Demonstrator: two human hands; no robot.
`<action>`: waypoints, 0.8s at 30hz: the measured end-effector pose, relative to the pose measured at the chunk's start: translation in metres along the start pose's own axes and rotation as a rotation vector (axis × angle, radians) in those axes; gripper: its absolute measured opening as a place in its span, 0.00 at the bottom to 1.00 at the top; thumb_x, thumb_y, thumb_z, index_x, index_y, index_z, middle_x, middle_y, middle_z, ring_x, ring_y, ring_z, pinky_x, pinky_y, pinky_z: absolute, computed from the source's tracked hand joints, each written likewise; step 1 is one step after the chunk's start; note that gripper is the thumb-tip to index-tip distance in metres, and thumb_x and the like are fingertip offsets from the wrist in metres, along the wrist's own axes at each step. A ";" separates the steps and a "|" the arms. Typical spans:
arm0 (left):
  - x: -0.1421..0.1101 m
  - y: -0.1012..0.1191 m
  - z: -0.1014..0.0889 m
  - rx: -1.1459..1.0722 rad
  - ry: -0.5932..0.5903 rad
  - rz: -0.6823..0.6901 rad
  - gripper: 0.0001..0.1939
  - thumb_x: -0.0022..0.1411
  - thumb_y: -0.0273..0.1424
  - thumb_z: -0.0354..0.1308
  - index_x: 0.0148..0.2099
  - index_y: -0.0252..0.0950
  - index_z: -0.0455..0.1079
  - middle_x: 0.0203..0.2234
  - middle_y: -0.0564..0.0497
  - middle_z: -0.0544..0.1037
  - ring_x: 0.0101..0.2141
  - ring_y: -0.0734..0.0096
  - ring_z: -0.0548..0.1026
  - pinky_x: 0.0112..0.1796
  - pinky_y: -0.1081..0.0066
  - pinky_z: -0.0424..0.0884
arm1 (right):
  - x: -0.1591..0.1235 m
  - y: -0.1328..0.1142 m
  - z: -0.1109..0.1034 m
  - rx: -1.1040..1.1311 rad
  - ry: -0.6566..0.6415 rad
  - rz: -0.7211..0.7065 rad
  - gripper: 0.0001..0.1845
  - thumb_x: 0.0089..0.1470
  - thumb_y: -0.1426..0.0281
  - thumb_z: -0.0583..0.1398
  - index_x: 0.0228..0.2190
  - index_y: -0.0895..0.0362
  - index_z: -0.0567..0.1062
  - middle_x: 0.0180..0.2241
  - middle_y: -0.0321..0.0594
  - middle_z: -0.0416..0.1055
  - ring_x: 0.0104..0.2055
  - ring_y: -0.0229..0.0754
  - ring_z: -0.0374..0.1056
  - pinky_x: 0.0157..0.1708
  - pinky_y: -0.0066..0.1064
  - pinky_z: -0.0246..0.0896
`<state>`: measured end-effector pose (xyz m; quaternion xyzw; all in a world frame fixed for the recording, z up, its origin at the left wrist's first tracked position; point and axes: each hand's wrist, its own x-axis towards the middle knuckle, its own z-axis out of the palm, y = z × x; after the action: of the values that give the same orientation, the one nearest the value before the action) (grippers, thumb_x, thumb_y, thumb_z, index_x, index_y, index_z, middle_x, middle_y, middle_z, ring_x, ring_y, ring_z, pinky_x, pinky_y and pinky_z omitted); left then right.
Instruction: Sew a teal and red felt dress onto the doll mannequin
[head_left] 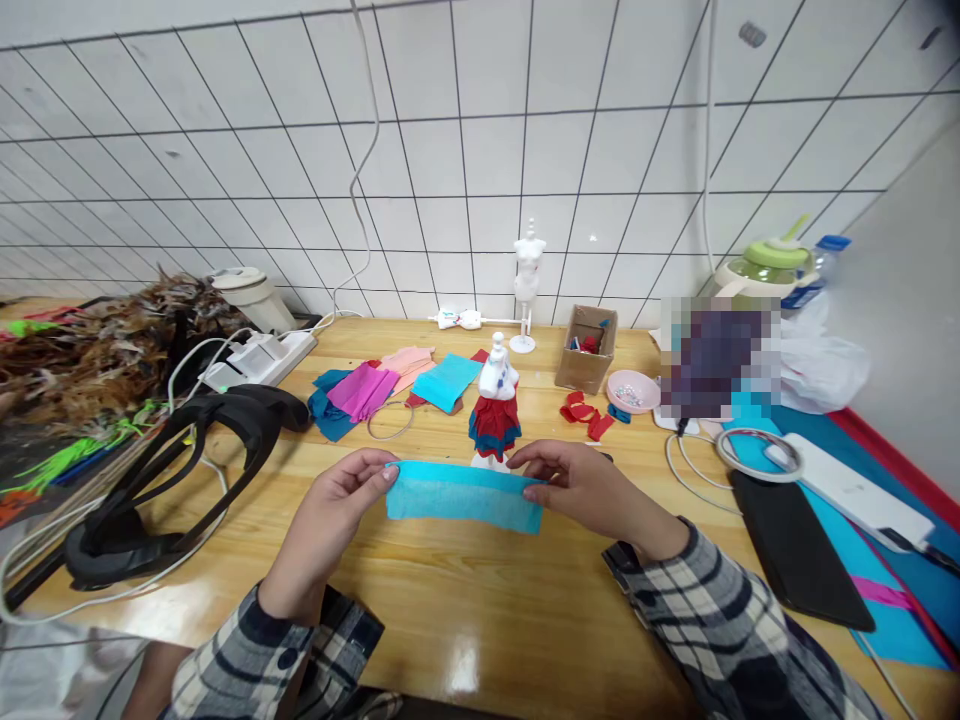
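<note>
Holding a blue cloth strip [463, 502] by its two ends, the left hand [330, 515] and the right hand [589, 490] spread it out wide, most likely so it hangs flat and does not bunch up. The grip is narrow on both sides: the left one pinches the top corner, and the right one has its thumb on the front near the other end. A brighter band runs along the top, maybe a fold. The strip is over the front of the table [457, 590], where there is room for both arms; I cannot tell if its bottom edge touches the wood. Just behind it stands a small doll form [496, 380] in a red and blue skirt, perhaps put there to be easy to reach. Farther back, cloth pieces [365, 392] lie in a loose pile, and a cardboard box [581, 368] holds little bits so they don't scatter.
</note>
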<state>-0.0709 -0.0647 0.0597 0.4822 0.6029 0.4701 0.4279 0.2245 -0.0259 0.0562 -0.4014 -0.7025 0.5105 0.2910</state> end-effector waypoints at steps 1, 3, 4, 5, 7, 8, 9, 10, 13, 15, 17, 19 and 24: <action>0.001 -0.003 0.001 -0.009 -0.001 -0.003 0.16 0.49 0.42 0.68 0.35 0.36 0.75 0.28 0.50 0.76 0.29 0.69 0.72 0.31 0.73 0.69 | -0.002 0.003 0.003 0.007 0.045 0.016 0.14 0.49 0.72 0.64 0.41 0.55 0.77 0.34 0.39 0.75 0.35 0.38 0.71 0.34 0.30 0.69; 0.004 -0.009 0.001 -0.040 0.001 -0.012 0.17 0.48 0.42 0.68 0.35 0.36 0.75 0.27 0.50 0.76 0.29 0.69 0.72 0.31 0.74 0.69 | -0.005 0.008 0.010 0.027 0.114 0.037 0.14 0.49 0.70 0.64 0.40 0.56 0.77 0.36 0.41 0.75 0.37 0.40 0.71 0.35 0.32 0.70; 0.005 -0.011 0.001 -0.057 0.001 -0.022 0.17 0.48 0.43 0.68 0.35 0.36 0.74 0.27 0.51 0.76 0.29 0.70 0.72 0.31 0.74 0.68 | -0.007 0.009 0.014 0.044 0.136 0.048 0.13 0.49 0.69 0.64 0.39 0.56 0.77 0.36 0.41 0.75 0.37 0.40 0.71 0.35 0.33 0.70; 0.005 -0.013 0.000 -0.070 0.003 -0.032 0.17 0.48 0.43 0.68 0.35 0.36 0.74 0.27 0.51 0.76 0.28 0.70 0.72 0.30 0.74 0.68 | -0.008 0.011 0.017 0.061 0.149 0.060 0.13 0.49 0.68 0.64 0.39 0.56 0.76 0.36 0.41 0.75 0.37 0.40 0.71 0.35 0.33 0.70; 0.006 -0.015 -0.002 -0.080 0.005 -0.043 0.17 0.48 0.42 0.68 0.35 0.35 0.74 0.26 0.51 0.76 0.27 0.72 0.71 0.30 0.75 0.67 | -0.009 0.015 0.022 0.106 0.156 0.089 0.14 0.48 0.66 0.64 0.39 0.57 0.76 0.33 0.40 0.74 0.36 0.40 0.71 0.35 0.33 0.69; 0.006 -0.016 -0.004 -0.080 0.004 -0.044 0.17 0.49 0.42 0.68 0.35 0.35 0.74 0.26 0.52 0.76 0.27 0.72 0.71 0.29 0.76 0.67 | -0.009 0.017 0.024 0.140 0.151 0.106 0.15 0.48 0.66 0.65 0.39 0.57 0.75 0.32 0.39 0.74 0.35 0.40 0.70 0.35 0.33 0.68; 0.005 -0.016 -0.005 -0.078 0.002 -0.045 0.16 0.49 0.41 0.68 0.35 0.35 0.75 0.26 0.52 0.76 0.26 0.73 0.70 0.29 0.76 0.66 | -0.008 0.020 0.026 0.178 0.142 0.125 0.16 0.47 0.66 0.65 0.39 0.58 0.75 0.31 0.39 0.73 0.34 0.39 0.70 0.35 0.33 0.68; 0.004 -0.016 -0.005 -0.078 -0.003 -0.050 0.16 0.49 0.41 0.68 0.35 0.35 0.75 0.26 0.52 0.75 0.26 0.74 0.70 0.29 0.76 0.66 | -0.007 0.023 0.027 0.215 0.134 0.143 0.16 0.47 0.66 0.65 0.39 0.58 0.74 0.30 0.38 0.73 0.33 0.38 0.70 0.34 0.33 0.68; 0.001 -0.015 -0.005 -0.093 -0.029 -0.073 0.15 0.49 0.41 0.68 0.34 0.35 0.75 0.24 0.53 0.75 0.25 0.74 0.70 0.28 0.76 0.66 | -0.005 0.030 0.027 0.253 0.139 0.183 0.17 0.46 0.65 0.66 0.39 0.58 0.74 0.27 0.35 0.71 0.30 0.37 0.69 0.33 0.32 0.67; 0.000 -0.014 -0.004 -0.093 -0.045 -0.078 0.15 0.49 0.41 0.68 0.34 0.35 0.74 0.24 0.53 0.76 0.25 0.73 0.71 0.29 0.75 0.67 | -0.005 0.032 0.026 0.206 0.148 0.192 0.18 0.46 0.66 0.66 0.40 0.58 0.74 0.25 0.33 0.70 0.28 0.37 0.68 0.31 0.31 0.67; 0.000 -0.016 -0.003 -0.078 -0.041 -0.067 0.15 0.49 0.41 0.68 0.34 0.36 0.74 0.25 0.52 0.77 0.27 0.72 0.72 0.30 0.74 0.68 | -0.005 0.032 0.025 0.144 0.142 0.198 0.18 0.46 0.67 0.65 0.41 0.58 0.75 0.24 0.33 0.70 0.27 0.36 0.67 0.30 0.31 0.66; 0.001 -0.019 -0.002 -0.048 -0.026 -0.050 0.16 0.49 0.42 0.68 0.35 0.36 0.75 0.26 0.51 0.77 0.28 0.70 0.73 0.32 0.73 0.69 | -0.007 0.031 0.025 0.085 0.136 0.192 0.19 0.47 0.68 0.65 0.43 0.58 0.75 0.24 0.33 0.71 0.26 0.37 0.67 0.30 0.31 0.66; 0.004 -0.026 0.001 0.152 0.040 0.018 0.18 0.51 0.45 0.65 0.37 0.35 0.73 0.29 0.49 0.78 0.31 0.67 0.74 0.35 0.70 0.70 | -0.011 0.029 0.032 0.025 0.236 0.038 0.17 0.49 0.69 0.63 0.43 0.54 0.76 0.32 0.38 0.76 0.34 0.40 0.72 0.40 0.36 0.70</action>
<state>-0.0755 -0.0627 0.0342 0.5091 0.6409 0.4365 0.3736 0.2117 -0.0457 0.0188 -0.4683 -0.6491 0.4741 0.3668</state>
